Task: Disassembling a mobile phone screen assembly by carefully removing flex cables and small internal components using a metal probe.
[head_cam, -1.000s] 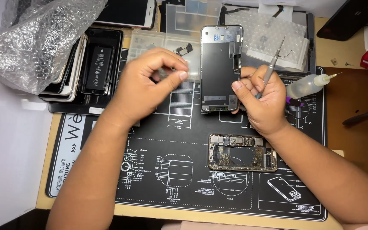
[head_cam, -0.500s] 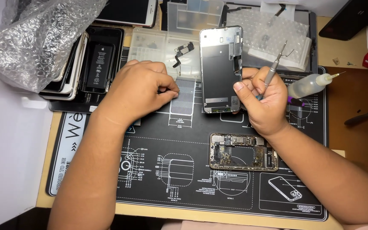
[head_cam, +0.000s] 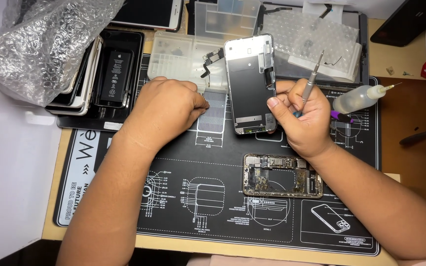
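Left hand [head_cam: 166, 111] and right hand [head_cam: 299, 120]: both bare, ungloved, without rings or watch; forearms uncovered to the frame edge, no sleeves visible; fingernails short.

Under my hands: big black rubber work mat [head_cam: 124, 207].
Between my hands: silver phone screen panel [head_cam: 249, 83].
Nearer me: open gold phone frame [head_cam: 282, 176].
Far left: crumpled clear bubble wrap [head_cam: 40, 44].
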